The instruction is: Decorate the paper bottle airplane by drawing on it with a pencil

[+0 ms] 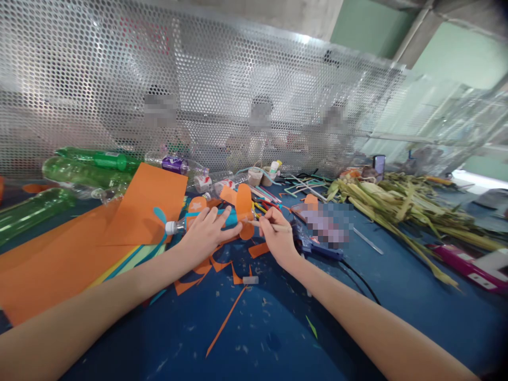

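A clear plastic bottle (180, 227) with a white cap lies on its side, wrapped in blue paper. Rounded orange paper pieces (244, 201) stick out near its base and by its middle. Over the wrapped body my left hand (208, 227) is laid, its fingers spread and curved around it, holding it down. My right hand (278, 238) pinches a pale pencil-like stick (282, 228) in a writing grip. The stick's tip points at the base end of the bottle, by the orange pieces; whether it touches, I cannot tell. A curled blue paper strip (160, 216) rises by the cap.
Orange paper sheets (153, 206) and green bottles (91, 172) lie left. A blue glue gun (317, 247) with a black cord is beside my right wrist. Orange scraps (226, 320) lie in front. Dry corn husks (381, 206) and a pink box (468, 267) are right; a perforated metal screen (222, 79) stands behind.
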